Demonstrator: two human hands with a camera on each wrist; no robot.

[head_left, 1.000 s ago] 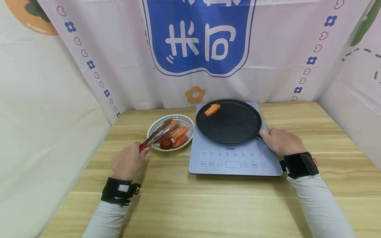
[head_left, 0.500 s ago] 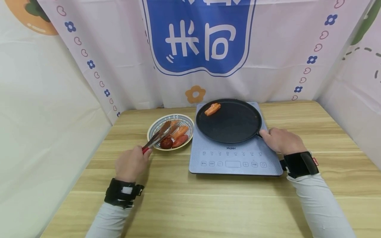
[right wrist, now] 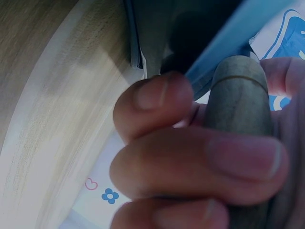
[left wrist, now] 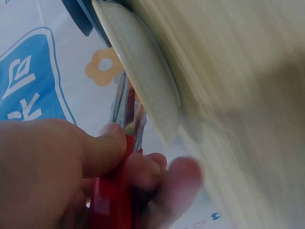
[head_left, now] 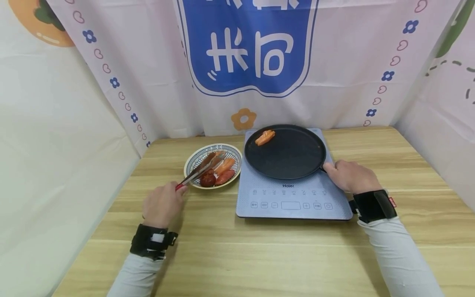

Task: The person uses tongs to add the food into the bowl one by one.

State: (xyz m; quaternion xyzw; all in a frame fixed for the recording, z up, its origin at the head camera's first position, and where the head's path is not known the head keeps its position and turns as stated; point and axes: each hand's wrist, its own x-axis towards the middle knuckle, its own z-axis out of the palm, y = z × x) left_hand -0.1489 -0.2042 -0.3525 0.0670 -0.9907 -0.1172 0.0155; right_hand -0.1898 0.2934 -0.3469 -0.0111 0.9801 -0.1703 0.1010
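My left hand (head_left: 161, 206) grips red-handled tongs (head_left: 198, 173), their metal arms reaching over a patterned plate (head_left: 187, 163). On that plate lie a dark round piece of food (head_left: 208, 178), a reddish sausage-like piece (head_left: 224, 177) and orange pieces (head_left: 224, 166). The tong arms stand close together; whether they pinch any food cannot be made out. My right hand (head_left: 350, 177) has its fingers curled round the handle (right wrist: 238, 100) of a flat black frying pan (head_left: 289, 156). One scored orange piece (head_left: 265, 137) sits at the pan's far left.
Beneath the pan is a pale blue induction cooker (head_left: 291, 196) with a button panel along its front. Both cooker and plate stand on a wooden table (head_left: 237, 255). A printed cloth (head_left: 156, 82) hangs right behind the table, with white cloth at both sides.
The tong arms have drawn closer together over the plate. My left hand has shifted slightly right. The right hand and the pan have stayed in place.
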